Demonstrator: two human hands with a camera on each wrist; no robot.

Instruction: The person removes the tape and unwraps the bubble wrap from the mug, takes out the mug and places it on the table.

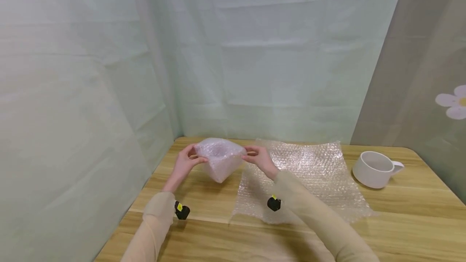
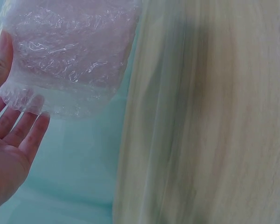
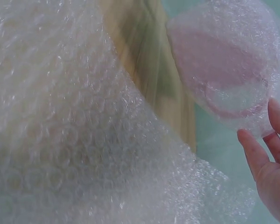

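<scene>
A pink cup wrapped in bubble wrap (image 1: 221, 159) is held up over the far left part of the table between both hands. Through the film, the right wrist view shows the cup's looped handle (image 3: 233, 113). My left hand (image 1: 183, 163) pinches the left end of the bundle, thumb on one face and fingers behind. In the left wrist view, fingertips (image 2: 41, 122) show at the edge of the loose film. My right hand (image 1: 261, 160) pinches the opposite end, on the handle side, between thumb and fingers.
A flat sheet of bubble wrap (image 1: 306, 177) lies on the wooden table (image 1: 204, 239), under the right forearm. At the right stands a white mug (image 1: 373, 173), handle pointing right. Pale curtains (image 1: 269, 72) hang behind the table. Small black devices (image 1: 182, 210) sit at the wrists.
</scene>
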